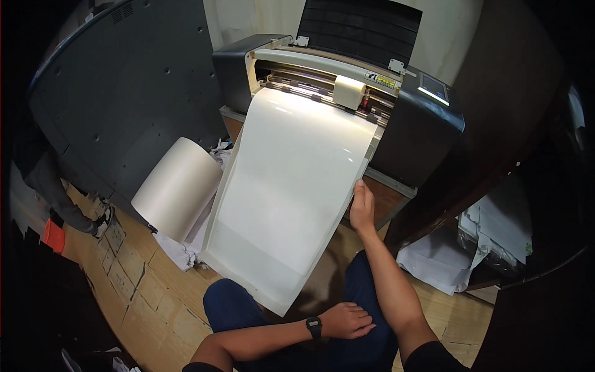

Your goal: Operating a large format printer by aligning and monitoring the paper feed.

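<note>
Right fingers [359, 186] touch the edge of the sheet [291, 167], pinch unclear; light, flexible, probably slippery, it suits edge-holding. Left fingers [361, 323], below, lie slack, empty.

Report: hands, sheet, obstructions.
Left hand on navy trousers; right hand at right edge of long glossy white sheet. Sheet extends from black and white plotter. Left knee near its lower end.

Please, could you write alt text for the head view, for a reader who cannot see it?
A person's right hand touches the right edge of a white sheet sloping down from a dark machine with raised lid. The left hand, black watch at its wrist, rests on the lap; a pale roll is at left.
</note>
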Available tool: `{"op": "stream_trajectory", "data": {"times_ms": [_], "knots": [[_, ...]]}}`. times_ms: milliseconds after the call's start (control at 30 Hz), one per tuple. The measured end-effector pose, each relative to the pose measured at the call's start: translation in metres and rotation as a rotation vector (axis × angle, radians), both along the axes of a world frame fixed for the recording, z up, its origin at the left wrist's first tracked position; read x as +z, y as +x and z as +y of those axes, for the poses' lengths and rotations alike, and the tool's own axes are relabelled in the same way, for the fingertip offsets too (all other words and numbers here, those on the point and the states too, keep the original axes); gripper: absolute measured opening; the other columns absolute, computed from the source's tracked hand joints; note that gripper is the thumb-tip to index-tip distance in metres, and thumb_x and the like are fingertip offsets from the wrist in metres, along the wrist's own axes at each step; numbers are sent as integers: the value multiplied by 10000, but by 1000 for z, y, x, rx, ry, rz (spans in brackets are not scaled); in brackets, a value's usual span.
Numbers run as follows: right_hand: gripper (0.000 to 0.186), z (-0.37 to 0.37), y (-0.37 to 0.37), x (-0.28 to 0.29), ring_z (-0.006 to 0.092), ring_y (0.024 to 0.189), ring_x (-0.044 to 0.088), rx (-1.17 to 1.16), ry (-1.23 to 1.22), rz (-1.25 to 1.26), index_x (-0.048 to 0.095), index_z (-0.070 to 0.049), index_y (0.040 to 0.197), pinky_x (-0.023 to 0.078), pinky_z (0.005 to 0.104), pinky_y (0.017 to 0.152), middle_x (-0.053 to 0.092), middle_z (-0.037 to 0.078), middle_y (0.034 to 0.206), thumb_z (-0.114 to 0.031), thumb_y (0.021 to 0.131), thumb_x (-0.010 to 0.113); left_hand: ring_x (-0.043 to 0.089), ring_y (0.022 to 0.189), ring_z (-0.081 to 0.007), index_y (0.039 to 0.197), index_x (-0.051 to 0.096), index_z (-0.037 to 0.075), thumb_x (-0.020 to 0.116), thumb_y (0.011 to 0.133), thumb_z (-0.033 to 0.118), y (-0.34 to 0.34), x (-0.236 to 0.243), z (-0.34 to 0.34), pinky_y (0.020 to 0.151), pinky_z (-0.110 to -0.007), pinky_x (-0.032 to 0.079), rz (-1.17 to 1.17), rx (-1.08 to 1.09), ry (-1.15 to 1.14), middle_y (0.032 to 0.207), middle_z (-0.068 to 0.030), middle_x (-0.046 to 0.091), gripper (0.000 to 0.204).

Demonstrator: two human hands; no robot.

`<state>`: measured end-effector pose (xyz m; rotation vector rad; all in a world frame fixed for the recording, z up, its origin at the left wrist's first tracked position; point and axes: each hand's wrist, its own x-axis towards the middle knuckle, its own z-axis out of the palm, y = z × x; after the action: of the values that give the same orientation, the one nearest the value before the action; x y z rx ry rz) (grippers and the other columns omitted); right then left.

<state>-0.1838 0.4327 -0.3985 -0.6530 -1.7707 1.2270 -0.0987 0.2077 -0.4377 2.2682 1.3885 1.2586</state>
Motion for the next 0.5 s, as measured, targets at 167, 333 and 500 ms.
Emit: {"op": "stream_trajectory", "data": {"times_ms": [167,333,500], "knots": [[473,0,-1,-1,227,796,595,-16,29,30,608,44,959,461,353,774,651,147,834,-336,1050,342,552,574,-182,662,544,91,670,876,196,0,0,0,563,-292,452,10,-4,-9,618,-27,544,270],[476,-1,-1,0,225,788,589,-2,9,25,608,42,953,461,353,768,645,146,821,-343,1049,345,553,574,-181,665,550,89,673,874,197,-1,2,1,559,-291,451,-8,7,9,619,-27,546,266],[475,0,-2,-1,229,783,585,-7,25,36,605,41,945,458,354,764,642,146,817,-342,1049,344,552,571,-182,663,552,88,675,873,197,-1,2,0,560,-290,452,-1,3,-2,614,-27,544,267]]}}
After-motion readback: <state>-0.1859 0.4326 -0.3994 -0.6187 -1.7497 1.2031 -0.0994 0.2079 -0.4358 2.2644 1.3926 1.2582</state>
